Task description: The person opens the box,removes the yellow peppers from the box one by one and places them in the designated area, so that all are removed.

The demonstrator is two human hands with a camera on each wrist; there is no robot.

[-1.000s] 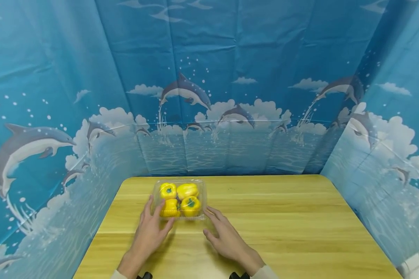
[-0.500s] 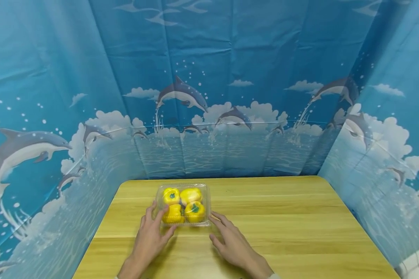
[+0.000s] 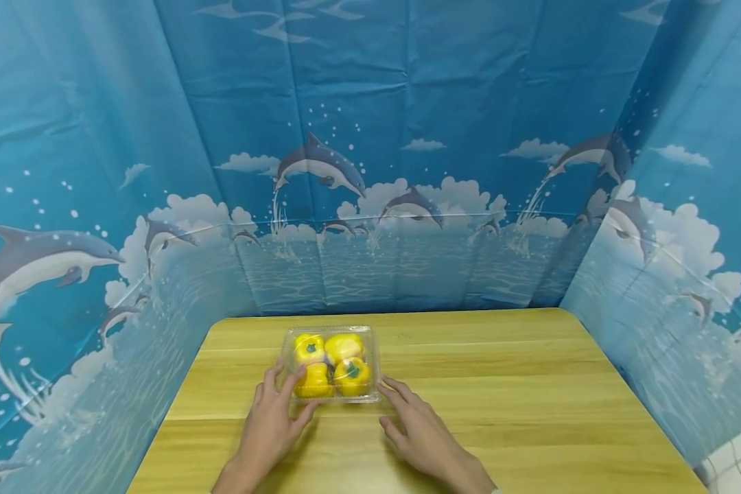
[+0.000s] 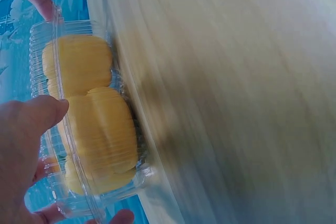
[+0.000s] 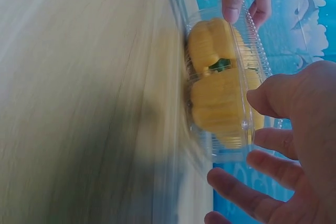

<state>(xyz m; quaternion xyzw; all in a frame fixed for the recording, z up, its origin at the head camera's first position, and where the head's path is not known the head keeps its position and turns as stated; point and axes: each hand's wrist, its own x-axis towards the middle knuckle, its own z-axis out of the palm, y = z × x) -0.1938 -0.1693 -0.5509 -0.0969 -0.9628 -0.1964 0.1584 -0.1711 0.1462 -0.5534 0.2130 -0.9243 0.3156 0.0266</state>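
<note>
The clear box (image 3: 331,363) of yellow peppers (image 3: 333,363) sat on the worktop (image 3: 500,384), toward its far left, with a hand on each near corner. The left hand (image 3: 274,422) lay over the near left corner, its fingers bent onto the lid and its thumb (image 4: 39,114) against the rim, so its grip was clamped lightly on the box. The right hand (image 3: 422,432) was spread, fingers fairly straight, its fingertips (image 3: 387,384) at the near right corner; that grip stood apart, touching at most.

The likely trouble was the thin plastic. In my judgement, uneven pressure from only one clamped side could twist the box, pop the lid, or let it skid on the smooth wood, and the rounded peppers would roll if it tipped. Squeezing harder could buckle the ribbed wall.

The head view showed the whole layout: the box's place on the worktop, both hands, and the dolphin backdrop (image 3: 370,171). It did not show contact clearly. The left wrist view showed the thumb pressed on the lid edge and the peppers packed tight against the wall. The right wrist view (image 5: 294,145) showed that hand's fingers splayed just beside the box with a gap visible at some, plus a green stem (image 5: 220,65) inside; both wrist views were blurred across the wood.
</note>
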